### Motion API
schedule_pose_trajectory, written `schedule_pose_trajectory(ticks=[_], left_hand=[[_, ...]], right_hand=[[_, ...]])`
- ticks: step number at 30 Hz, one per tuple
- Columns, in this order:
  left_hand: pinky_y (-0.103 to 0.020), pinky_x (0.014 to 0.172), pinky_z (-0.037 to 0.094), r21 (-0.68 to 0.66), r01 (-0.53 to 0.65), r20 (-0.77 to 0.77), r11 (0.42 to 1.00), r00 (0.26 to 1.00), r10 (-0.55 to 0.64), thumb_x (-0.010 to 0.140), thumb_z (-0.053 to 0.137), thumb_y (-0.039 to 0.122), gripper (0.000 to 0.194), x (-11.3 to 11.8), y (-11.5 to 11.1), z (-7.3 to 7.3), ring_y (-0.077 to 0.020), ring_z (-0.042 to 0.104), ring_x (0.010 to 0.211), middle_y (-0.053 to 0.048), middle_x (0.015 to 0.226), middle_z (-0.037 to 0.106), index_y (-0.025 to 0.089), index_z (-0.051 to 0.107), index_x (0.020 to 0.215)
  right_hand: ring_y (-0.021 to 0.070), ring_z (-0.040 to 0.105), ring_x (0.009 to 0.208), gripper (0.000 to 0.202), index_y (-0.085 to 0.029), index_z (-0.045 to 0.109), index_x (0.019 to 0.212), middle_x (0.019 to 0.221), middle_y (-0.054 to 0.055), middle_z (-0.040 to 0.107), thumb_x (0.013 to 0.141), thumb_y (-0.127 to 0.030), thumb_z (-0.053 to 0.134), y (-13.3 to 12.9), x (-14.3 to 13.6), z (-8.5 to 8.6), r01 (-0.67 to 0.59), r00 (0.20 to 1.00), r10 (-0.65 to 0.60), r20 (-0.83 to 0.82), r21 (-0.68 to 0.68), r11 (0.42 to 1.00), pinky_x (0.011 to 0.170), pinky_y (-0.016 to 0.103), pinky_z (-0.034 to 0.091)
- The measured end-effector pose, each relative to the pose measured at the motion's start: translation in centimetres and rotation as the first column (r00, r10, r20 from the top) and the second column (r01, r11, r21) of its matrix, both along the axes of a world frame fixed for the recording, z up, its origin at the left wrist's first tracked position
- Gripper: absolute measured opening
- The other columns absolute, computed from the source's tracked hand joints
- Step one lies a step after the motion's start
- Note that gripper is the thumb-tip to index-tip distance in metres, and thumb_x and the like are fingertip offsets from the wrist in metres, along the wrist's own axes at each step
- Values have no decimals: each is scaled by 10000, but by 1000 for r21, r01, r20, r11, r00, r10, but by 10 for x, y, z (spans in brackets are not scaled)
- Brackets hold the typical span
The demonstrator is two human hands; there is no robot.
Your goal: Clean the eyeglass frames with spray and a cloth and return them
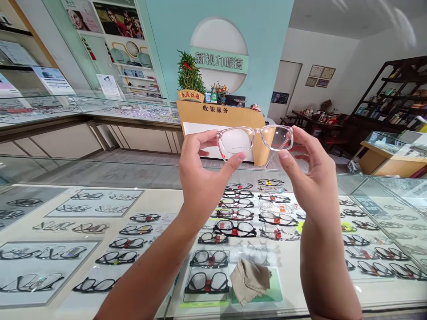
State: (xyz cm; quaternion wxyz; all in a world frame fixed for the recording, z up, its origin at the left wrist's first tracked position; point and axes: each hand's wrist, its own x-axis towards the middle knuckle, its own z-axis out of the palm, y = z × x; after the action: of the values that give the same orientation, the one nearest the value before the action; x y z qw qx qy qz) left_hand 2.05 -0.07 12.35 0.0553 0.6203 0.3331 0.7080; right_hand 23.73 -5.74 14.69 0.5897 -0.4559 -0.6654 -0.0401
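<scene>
A pair of clear-framed eyeglasses [257,131] is held up in the air over the glass counter, between my two hands. My left hand [203,173] grips the left end of the frame, with its thumb near the lower edge of the left lens. On the other side, my right hand [308,169] pinches the right end, thumb below the right lens. One temple shows behind the right lens, slanting down. Small print is visible on the left lens. Beneath my hands, a beige cleaning cloth [250,281] lies crumpled on the counter, partly over a green card [276,289].
Under the glass counter top [160,175] lie several rows of eyeglasses, such as a black pair [234,228]. Grey display trays [95,213] with more frames are at left. Beyond stands a wooden cashier desk [230,111] bearing a plant [190,75]. Another display case [133,113] runs behind on the left.
</scene>
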Motion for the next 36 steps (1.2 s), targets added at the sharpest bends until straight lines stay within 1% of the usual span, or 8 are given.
schedule_pose_trajectory(ticks=[4, 7, 12, 16, 21, 27, 32, 36], left_hand=[[-497, 994, 602, 75, -51, 4, 996, 999, 51, 803, 994, 516, 608, 0, -2, 0, -277, 722, 1155, -57, 1219, 726, 299, 661, 1264], [-516, 1004, 605, 108, -74, 12, 991, 997, 73, 801, 1000, 498, 609, 0, -5, 1, -282, 707, 1154, -65, 1239, 706, 307, 663, 1271], [-539, 1026, 611, 103, -73, -3, 992, 997, 74, 818, 988, 502, 603, 0, -8, 2, -302, 696, 1193, -71, 1248, 684, 310, 661, 1286], [-516, 1002, 613, 121, -90, -12, 989, 996, 92, 813, 991, 515, 618, 0, -8, 2, -290, 699, 1165, -66, 1233, 685, 308, 656, 1289], [-508, 1032, 596, 135, -66, -12, 989, 998, 69, 820, 988, 518, 634, -1, -7, 2, -292, 693, 1188, -64, 1223, 669, 297, 647, 1306], [-502, 1029, 598, 150, -140, -34, 979, 989, 146, 806, 979, 595, 663, -2, -7, 2, -288, 698, 1157, -61, 1206, 684, 290, 647, 1293], [-504, 1020, 602, 161, -150, -44, 975, 986, 159, 799, 977, 613, 675, -2, -8, 2, -302, 702, 1173, -68, 1214, 692, 291, 647, 1292], [-493, 995, 616, 179, -155, -42, 972, 985, 165, 803, 980, 600, 658, -2, -10, 3, -293, 705, 1161, -69, 1206, 696, 289, 652, 1282]], right_hand=[[325, 736, 1316, 523, -361, 651, 1589, 1515, 102, 742, 1075, -461, 674, 5, 1, -5, -50, 999, 51, 9, -55, 997, 1071, 585, 634], [307, 752, 1263, 505, -353, 671, 1576, 1491, 99, 759, 1083, -461, 666, 8, 0, -8, -87, 996, 86, -15, -95, 992, 1077, 583, 637], [302, 754, 1261, 490, -369, 688, 1564, 1498, 85, 762, 1084, -465, 670, 10, -1, -9, -124, 992, 119, -49, -132, 983, 1079, 581, 646], [301, 758, 1252, 491, -363, 695, 1558, 1506, 87, 760, 1077, -459, 684, 10, -1, -9, -143, 988, 133, -72, -156, 977, 1093, 590, 636], [302, 760, 1246, 492, -354, 693, 1558, 1503, 95, 759, 1079, -467, 675, 12, 0, -10, -164, 985, 150, -90, -183, 969, 1112, 608, 619], [309, 752, 1251, 483, -358, 699, 1553, 1471, 93, 777, 1088, -486, 666, 16, 1, -13, -180, 982, 164, -91, -201, 963, 1142, 628, 594], [310, 745, 1278, 496, -375, 681, 1577, 1464, 88, 778, 1098, -502, 653, 17, 2, -15, -189, 981, 176, -78, -204, 961, 1149, 619, 592], [307, 738, 1282, 493, -378, 684, 1572, 1528, 73, 752, 1094, -493, 660, 19, 3, -14, -220, 975, 206, -82, -237, 946, 1178, 626, 571]])
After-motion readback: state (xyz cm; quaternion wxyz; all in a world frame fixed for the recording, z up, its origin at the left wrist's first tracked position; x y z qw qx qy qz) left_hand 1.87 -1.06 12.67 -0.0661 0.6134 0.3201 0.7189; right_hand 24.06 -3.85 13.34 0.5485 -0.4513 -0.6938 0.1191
